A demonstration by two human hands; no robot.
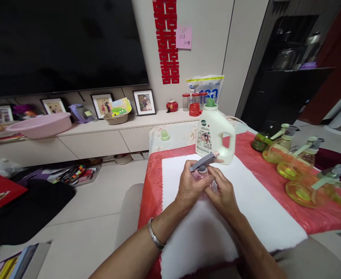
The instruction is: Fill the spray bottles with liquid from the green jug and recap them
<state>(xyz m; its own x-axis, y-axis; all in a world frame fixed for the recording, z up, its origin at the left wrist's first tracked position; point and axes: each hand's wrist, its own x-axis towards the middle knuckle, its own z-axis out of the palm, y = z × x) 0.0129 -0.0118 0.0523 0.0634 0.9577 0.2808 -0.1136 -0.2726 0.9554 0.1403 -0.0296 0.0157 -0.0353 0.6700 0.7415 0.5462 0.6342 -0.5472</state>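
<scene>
Both my hands are wrapped round a small pinkish clear spray bottle (pixel 200 174) with a grey trigger head and a pale pink nozzle. My left hand (pixel 189 184) grips its near left side, fingers up by the trigger head. My right hand (pixel 221 188) closes on the bottle from the right. Much of the bottle's body is hidden by my fingers. Under my hands lies a white fluffy cloth (pixel 252 209). Just beyond them stands a large pale green detergent jug (pixel 214 128), uncapped, with a green spout at its mouth.
A light green cap (pixel 164 134) lies on the patterned tablecloth at the far left. On the red cover (pixel 151 193), several yellow and green spray bottles (pixel 307 190) stand to the right. Behind are lidded jars (pixel 186 102), a red teapot (pixel 172 105) and a pink basin (pixel 39 124).
</scene>
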